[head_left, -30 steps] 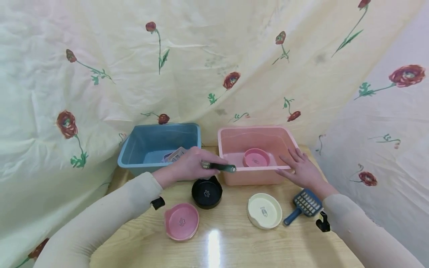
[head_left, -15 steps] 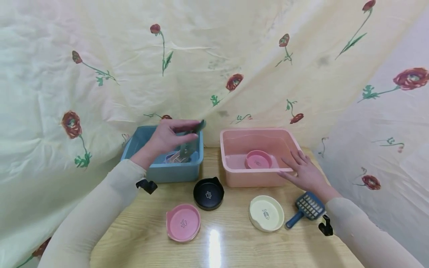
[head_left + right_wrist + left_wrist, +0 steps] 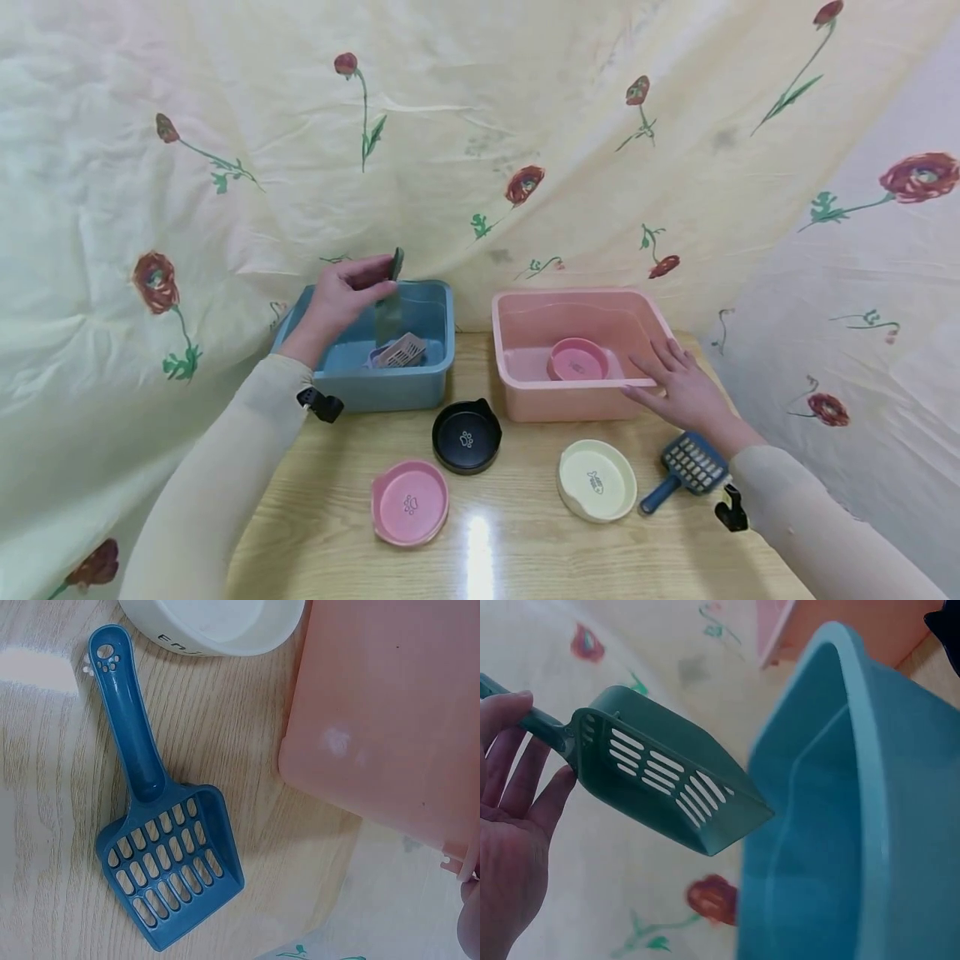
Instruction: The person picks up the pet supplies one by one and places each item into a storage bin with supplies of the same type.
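My left hand (image 3: pixel 339 298) holds a dark green litter scoop (image 3: pixel 667 769) by its handle, with the slotted head hanging down over the blue litter box (image 3: pixel 378 375). In that box lie a pale pink slotted scoop (image 3: pixel 405 351) and a purple item, partly covered. My right hand (image 3: pixel 681 392) rests with spread fingers on the front right rim of the pink litter box (image 3: pixel 573 402), and only fingertips show in the right wrist view. Inside the pink box sits a pink bowl (image 3: pixel 577 360). A blue litter scoop (image 3: pixel 161 855) lies on the table near the right wrist.
On the wooden table (image 3: pixel 517 542) stand a black bowl (image 3: pixel 467 439), a pink bowl with a paw print (image 3: pixel 409 503) and a cream bowl with a fish bone print (image 3: pixel 596 481). A flowered cloth (image 3: pixel 450 150) hangs behind the boxes.
My left hand has carried the green scoop leftward from above the black bowl to over the blue box, turning its head downward. The right hand has stayed on the pink box's rim.
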{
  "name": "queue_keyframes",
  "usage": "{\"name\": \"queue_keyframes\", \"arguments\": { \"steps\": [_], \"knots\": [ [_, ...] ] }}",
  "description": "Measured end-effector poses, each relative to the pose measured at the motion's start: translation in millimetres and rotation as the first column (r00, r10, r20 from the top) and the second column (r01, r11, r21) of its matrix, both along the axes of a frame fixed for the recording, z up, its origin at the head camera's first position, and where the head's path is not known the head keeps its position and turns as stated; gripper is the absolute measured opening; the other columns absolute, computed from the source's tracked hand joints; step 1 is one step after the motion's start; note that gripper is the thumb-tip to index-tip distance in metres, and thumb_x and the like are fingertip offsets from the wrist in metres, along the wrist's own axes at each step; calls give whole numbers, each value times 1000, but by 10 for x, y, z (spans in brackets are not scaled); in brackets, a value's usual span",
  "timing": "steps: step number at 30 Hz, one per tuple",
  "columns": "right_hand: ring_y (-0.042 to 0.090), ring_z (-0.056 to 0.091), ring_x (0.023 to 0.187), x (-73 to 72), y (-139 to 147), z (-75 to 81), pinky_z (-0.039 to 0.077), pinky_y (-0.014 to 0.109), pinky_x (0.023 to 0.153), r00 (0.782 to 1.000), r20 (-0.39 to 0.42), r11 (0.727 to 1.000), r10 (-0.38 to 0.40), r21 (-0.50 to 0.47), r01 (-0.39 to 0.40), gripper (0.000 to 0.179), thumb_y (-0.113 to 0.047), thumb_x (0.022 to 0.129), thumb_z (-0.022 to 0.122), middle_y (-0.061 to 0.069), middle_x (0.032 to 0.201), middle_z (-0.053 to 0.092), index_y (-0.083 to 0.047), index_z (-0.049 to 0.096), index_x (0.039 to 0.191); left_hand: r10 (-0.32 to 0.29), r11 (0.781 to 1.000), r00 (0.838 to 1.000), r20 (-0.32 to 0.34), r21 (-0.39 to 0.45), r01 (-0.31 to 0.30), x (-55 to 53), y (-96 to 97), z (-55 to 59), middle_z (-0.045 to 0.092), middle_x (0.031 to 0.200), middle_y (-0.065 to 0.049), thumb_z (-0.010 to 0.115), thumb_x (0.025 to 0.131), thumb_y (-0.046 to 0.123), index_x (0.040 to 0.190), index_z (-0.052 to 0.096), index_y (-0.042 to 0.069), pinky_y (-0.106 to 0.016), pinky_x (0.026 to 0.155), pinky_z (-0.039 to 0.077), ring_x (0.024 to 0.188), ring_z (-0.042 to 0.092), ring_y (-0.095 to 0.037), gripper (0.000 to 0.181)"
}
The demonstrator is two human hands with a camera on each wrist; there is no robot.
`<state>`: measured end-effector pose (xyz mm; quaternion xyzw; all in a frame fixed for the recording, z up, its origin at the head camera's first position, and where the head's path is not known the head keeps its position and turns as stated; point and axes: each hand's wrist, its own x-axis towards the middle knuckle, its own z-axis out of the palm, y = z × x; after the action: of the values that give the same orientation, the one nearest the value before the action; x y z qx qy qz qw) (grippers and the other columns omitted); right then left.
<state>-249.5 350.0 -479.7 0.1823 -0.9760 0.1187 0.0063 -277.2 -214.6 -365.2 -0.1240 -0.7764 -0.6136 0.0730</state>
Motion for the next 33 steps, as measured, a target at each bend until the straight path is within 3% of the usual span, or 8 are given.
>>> {"name": "queue_keyframes", "arguments": {
  "steps": [5,13,18,23,27,30,33],
  "knots": [
    [55,8,160,17,-18,32,13,71,127,1000,10,1000,-1,11,1,84,-62,99,66,34,170,22,-6,50,159,33,989,998,46,141,-39,-105,-101,-216,78,123,5,77,100,11,145,66,3,-19,96,57,113,70,-7,47],
    [54,7,160,16,-15,33,11,70,127,1000,11,1000,-6,10,6,84,-62,99,66,34,171,21,-6,49,159,129,974,978,165,163,-156,-217,-194,-544,76,127,4,79,99,19,146,67,10,-32,111,53,117,68,-7,49],
    [54,6,161,14,-24,23,12,71,127,1000,12,1000,-10,12,10,84,-62,99,66,34,171,21,-6,49,160,104,953,974,201,260,-155,-245,-234,-655,72,139,-5,78,99,14,150,62,4,-24,100,57,116,69,-5,54],
    [54,7,161,17,-35,12,12,71,127,1000,11,1000,-1,6,1,84,-63,99,65,34,171,21,-7,49,160,69,937,970,233,318,-143,-214,-279,-681,60,153,-15,75,101,12,156,53,4,-19,94,59,116,69,-4,60],
    [54,7,160,18,-36,24,10,69,128,1000,7,1000,2,0,-2,83,-61,100,66,35,170,22,-6,49,159,72,960,965,251,247,-136,-157,-319,-637,56,158,-16,75,102,16,159,52,7,-26,103,56,128,66,-10,62],
    [54,7,160,19,-34,35,10,69,128,1000,11,1000,-3,7,2,83,-61,100,66,35,170,22,-6,49,160,101,990,963,249,70,-122,-82,-361,-573,57,158,-12,74,103,25,158,54,13,-37,115,50,140,59,-19,60],
    [55,6,160,16,-27,41,9,69,128,1000,18,1000,-3,12,3,83,-62,100,65,35,171,21,-7,48,160,121,983,967,226,-163,-85,19,-410,-486,57,158,-8,72,104,34,158,55,16,-47,120,45,145,55,-25,59]
  ]
}}
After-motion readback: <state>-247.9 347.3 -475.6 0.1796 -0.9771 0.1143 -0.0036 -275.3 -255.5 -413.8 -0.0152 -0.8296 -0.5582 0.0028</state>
